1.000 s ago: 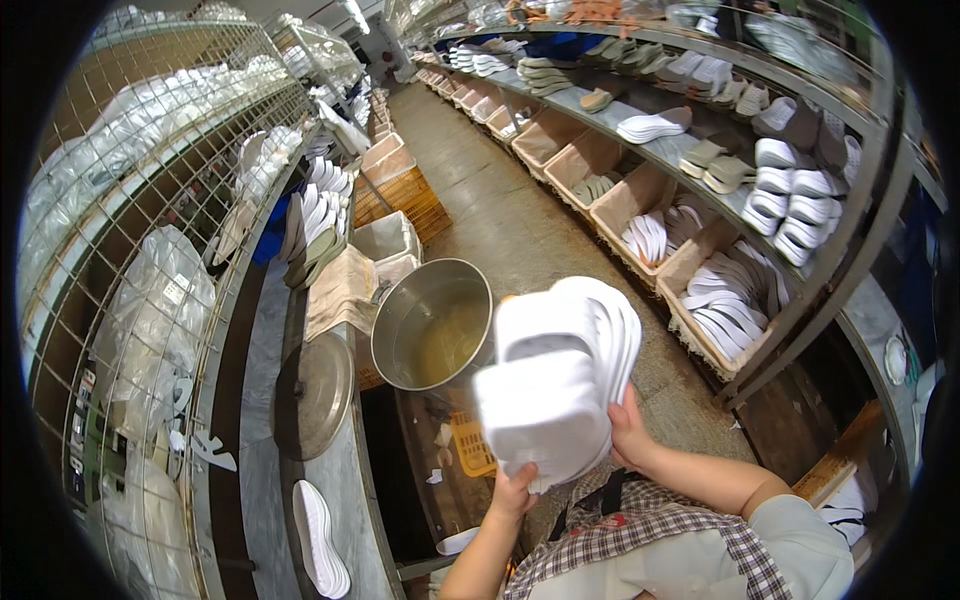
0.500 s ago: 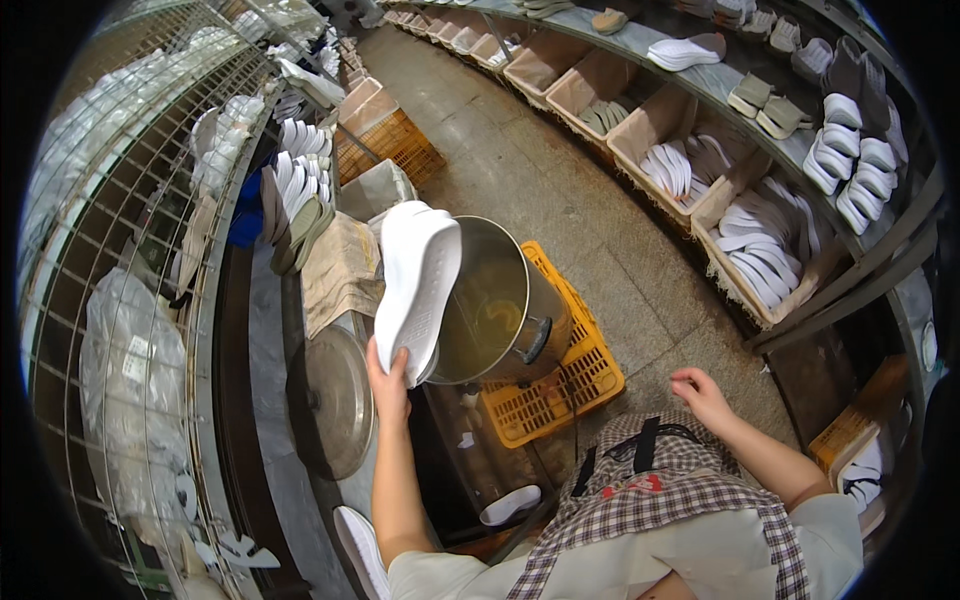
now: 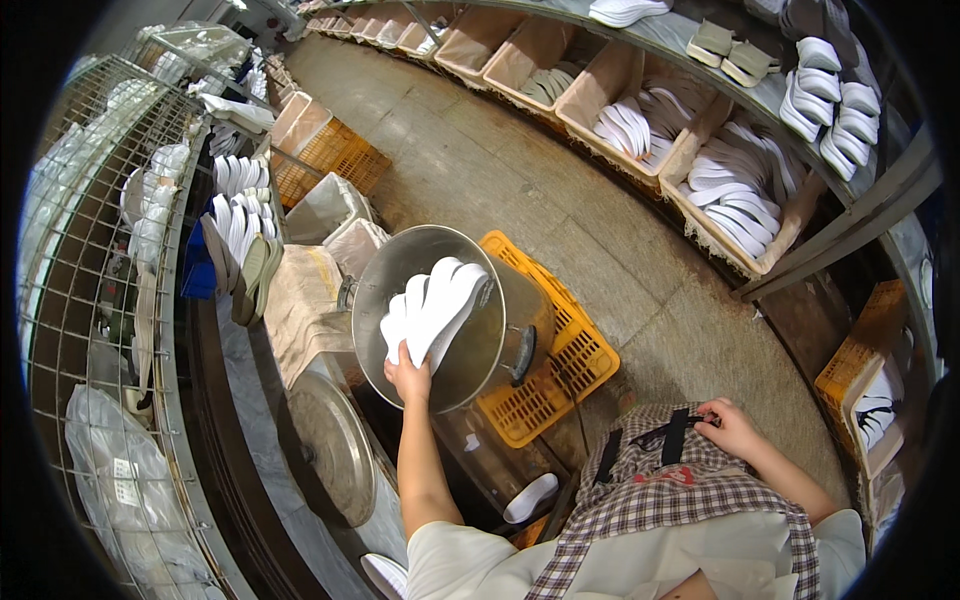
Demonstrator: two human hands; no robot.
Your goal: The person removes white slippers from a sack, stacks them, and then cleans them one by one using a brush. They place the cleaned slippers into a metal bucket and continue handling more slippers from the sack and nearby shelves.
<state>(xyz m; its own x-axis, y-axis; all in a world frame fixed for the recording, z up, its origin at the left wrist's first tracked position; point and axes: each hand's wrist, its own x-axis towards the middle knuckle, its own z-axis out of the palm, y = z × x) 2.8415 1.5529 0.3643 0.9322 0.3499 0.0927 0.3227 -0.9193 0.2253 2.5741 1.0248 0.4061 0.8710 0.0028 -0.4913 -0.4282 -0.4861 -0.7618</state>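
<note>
My left hand (image 3: 409,381) is closed round the near ends of several white shoe soles (image 3: 440,305), spread like a fan. The soles are over the mouth of a large metal pot (image 3: 524,298), seemingly dipping inside; how deep they reach I cannot tell. The pot, with dark side handles, sits on an upturned-looking yellow plastic crate (image 3: 520,418). My right hand (image 3: 730,430) rests at the front of my checked apron (image 3: 690,505), fingers curled by a dark strap. Whatever its fingertips grip is hidden.
A round metal lid (image 3: 335,455) lies left of the pot, beside a beige cloth (image 3: 305,305). Wire-mesh racking (image 3: 95,330) runs along the left. Lined bins of soles (image 3: 735,215) and a shelf (image 3: 755,95) line the right. One white sole (image 3: 530,498) lies low near my apron.
My left hand has brought the white soles from above the pot's left rim over its mouth, and they now fan apart. My right hand has moved in to my apron. The view has shifted.
</note>
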